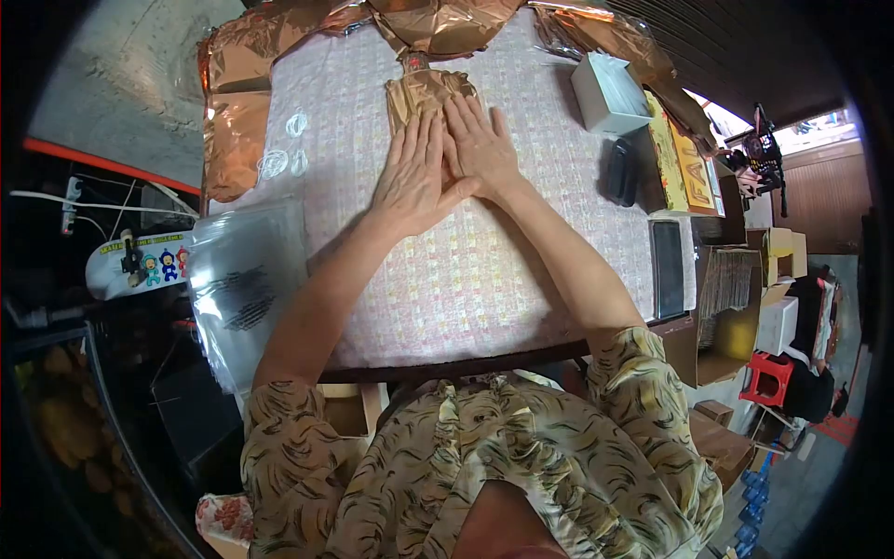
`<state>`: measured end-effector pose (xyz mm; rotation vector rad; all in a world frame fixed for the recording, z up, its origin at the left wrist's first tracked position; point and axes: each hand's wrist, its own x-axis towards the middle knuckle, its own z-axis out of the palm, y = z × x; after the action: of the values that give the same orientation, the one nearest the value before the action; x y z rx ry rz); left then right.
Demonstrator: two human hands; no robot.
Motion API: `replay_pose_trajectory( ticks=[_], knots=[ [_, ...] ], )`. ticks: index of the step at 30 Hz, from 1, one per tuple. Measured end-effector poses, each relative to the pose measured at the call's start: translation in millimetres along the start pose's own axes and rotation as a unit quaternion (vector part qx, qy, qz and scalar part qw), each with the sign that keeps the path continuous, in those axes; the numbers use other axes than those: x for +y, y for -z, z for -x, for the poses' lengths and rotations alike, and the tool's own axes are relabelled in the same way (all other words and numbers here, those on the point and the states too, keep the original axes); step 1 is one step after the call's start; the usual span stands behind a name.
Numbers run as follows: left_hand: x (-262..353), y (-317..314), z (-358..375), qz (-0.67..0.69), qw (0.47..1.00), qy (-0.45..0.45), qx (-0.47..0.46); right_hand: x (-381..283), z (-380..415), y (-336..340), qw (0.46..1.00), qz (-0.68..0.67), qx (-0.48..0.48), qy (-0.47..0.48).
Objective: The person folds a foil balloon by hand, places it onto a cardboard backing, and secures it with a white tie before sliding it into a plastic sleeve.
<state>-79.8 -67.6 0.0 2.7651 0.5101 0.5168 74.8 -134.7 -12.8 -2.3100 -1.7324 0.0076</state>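
Note:
My left hand and my right hand lie side by side, palms down, with straight fingers. Both press flat on a small folded piece of shiny copper-coloured foil, which looks like a deflated foil balloon. Its near part is hidden under my hands. The thumb of my right hand reaches across toward my left wrist. Just beyond, a larger heap of the same foil lies at the far edge of the cloth-covered table.
More foil hangs over the left edge. White string loops and clear plastic bags lie on the left. Along the right are a white box, a black case, a yellow box and a dark phone-like slab.

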Motion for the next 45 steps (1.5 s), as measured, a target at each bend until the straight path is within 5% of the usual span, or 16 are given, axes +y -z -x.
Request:
replay_pose_trajectory(
  ticks=[11, 13, 14, 16, 17, 18, 20, 23, 37, 39, 41, 43, 45],
  knots=[
    [9.2, 2.9, -0.1, -0.066, 0.998, -0.012, -0.007, 66.4, -89.3, -10.1, 0.997, 0.052, 0.048, -0.025],
    [9.4, 6.5, -0.4, -0.059, 0.998, -0.014, -0.004, 89.5, -105.6, 6.8, 0.926, -0.377, 0.035, 0.004],
    [9.0, 8.8, -1.3, -0.014, 1.0, 0.003, 0.002, 94.9, -98.6, 26.0, 0.889, -0.455, 0.021, -0.056],
    [5.9, 18.8, -7.0, 0.007, 0.997, 0.017, 0.072, 106.3, -89.0, 44.4, 0.923, -0.348, 0.047, -0.158],
    [5.8, 26.5, -5.9, 0.268, 0.945, 0.178, 0.055, 105.8, -79.1, 56.4, 0.918, -0.337, 0.018, -0.209],
    [16.2, 48.1, -9.1, 0.503, 0.802, 0.322, 0.029, 105.0, -71.3, 59.2, 0.917, -0.337, 0.022, -0.213],
    [-39.4, 18.9, -8.1, 0.322, 0.895, 0.257, 0.171, 98.2, -59.9, 61.2, 0.901, -0.373, -0.042, -0.218],
    [-77.6, 14.0, -16.2, 0.218, 0.931, 0.255, 0.147, 75.4, -48.8, 60.7, 0.882, -0.424, -0.049, -0.2],
    [-69.6, 13.0, -28.7, 0.186, 0.933, 0.261, 0.161, 55.9, -45.3, 38.2, 0.936, -0.3, 0.027, -0.183],
    [-65.2, 19.9, -24.8, 0.195, 0.929, 0.271, 0.16, 50.4, -35.7, 44.7, 0.986, -0.1, 0.068, -0.116],
    [-64.1, 22.5, -17.9, 0.134, 0.968, 0.091, 0.194, 23.6, -17.4, 67.0, 0.986, -0.093, 0.089, -0.109],
    [-51.6, 20.5, -12.3, 0.066, 0.984, 0.061, 0.151, 7.7, -10.8, 61.0, 0.985, -0.085, 0.107, -0.105],
    [-37.6, 16.6, -9.3, -0.003, 0.993, 0.026, 0.111, 2.0, -6.3, 25.0, 0.978, 0.006, 0.196, 0.078]
  ],
)
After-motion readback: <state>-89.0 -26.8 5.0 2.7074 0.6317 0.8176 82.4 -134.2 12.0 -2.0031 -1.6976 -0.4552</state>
